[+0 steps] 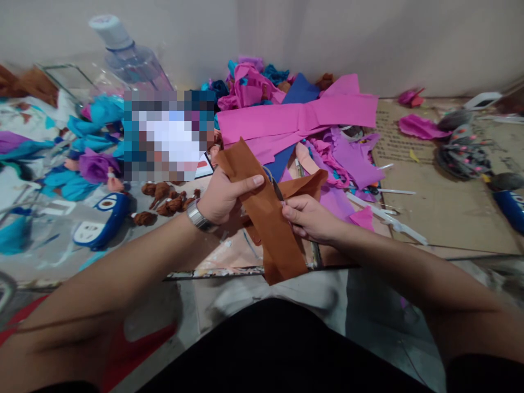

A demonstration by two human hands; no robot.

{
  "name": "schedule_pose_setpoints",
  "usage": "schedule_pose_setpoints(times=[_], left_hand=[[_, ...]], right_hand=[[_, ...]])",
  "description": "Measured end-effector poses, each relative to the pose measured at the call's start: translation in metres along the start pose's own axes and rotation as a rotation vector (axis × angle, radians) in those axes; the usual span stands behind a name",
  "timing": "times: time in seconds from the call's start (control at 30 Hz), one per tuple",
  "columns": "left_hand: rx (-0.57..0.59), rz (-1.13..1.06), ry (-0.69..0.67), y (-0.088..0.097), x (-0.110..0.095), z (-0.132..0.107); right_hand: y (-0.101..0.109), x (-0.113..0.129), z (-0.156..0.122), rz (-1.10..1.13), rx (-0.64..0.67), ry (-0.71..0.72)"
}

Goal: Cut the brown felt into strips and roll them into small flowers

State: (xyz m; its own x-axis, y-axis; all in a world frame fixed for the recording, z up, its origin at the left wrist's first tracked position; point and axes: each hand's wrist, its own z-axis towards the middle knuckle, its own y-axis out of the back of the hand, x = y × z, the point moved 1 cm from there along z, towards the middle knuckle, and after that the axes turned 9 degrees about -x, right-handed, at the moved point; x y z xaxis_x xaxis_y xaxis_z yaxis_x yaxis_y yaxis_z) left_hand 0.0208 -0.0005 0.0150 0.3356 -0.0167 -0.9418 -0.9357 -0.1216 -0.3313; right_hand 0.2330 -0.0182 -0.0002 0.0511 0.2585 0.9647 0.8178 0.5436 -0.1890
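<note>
My left hand point(225, 194), with a metal watch on the wrist, grips the upper part of a long brown crepe paper strip point(272, 229), thumb lying across it. My right hand point(311, 218) is closed on a pair of scissors point(275, 185), whose blades point up into the strip's right edge. The strip hangs down over my lap. A second brown piece point(305, 185) sticks out to the right behind the scissors.
Pink paper strips point(295, 120), purple and blue scraps are piled ahead. Small brown paper buds point(167, 202) lie to the left, with blue and purple paper flowers point(96, 164). A plastic water bottle point(131, 60) stands behind. Cardboard point(442, 196) and white sticks lie right.
</note>
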Motion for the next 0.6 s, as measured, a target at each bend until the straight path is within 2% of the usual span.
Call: schedule_pose_setpoints(times=[0.6], left_hand=[[-0.005,-0.027,0.021,-0.0026,-0.0022,-0.0007]], right_hand=[[-0.003,0.0028,-0.0001,0.02,-0.006,0.008]])
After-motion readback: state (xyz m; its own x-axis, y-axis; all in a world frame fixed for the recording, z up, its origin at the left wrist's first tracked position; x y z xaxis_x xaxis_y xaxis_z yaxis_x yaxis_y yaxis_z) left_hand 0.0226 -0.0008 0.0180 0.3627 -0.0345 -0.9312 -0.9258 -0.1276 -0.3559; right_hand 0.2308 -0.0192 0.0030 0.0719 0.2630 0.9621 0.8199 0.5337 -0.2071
